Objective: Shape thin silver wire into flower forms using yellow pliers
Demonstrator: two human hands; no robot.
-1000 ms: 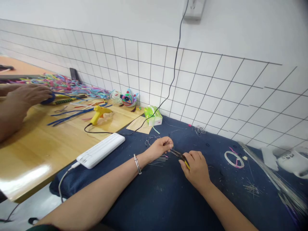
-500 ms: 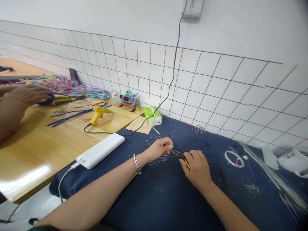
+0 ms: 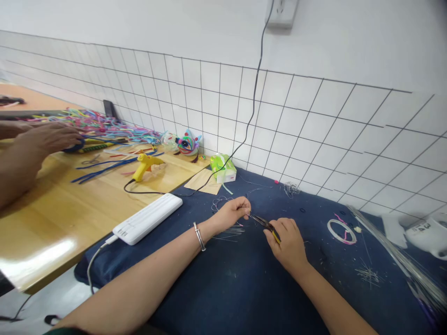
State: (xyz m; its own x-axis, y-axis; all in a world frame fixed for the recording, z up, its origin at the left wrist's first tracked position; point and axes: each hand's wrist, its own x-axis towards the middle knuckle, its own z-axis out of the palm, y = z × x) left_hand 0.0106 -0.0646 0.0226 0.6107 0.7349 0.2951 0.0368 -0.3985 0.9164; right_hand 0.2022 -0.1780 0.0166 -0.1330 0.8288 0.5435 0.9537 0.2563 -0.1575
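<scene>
Yellow-handled pliers [image 3: 267, 226] in right hand [image 3: 288, 242]

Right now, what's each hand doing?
Left hand: closed, fingertips pinched together; whatever they grip is too small to tell.
Right hand: closed around the handles of the needle-nose pliers.

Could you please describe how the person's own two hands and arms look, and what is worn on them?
Both hands, the left and the right, are bare, without gloves. A silver-coloured bangle goes around the left wrist; no bracelet shows on the right. The forearms are uncovered, and a bit of dark green sleeve shows at the left arm's lower end.
</scene>
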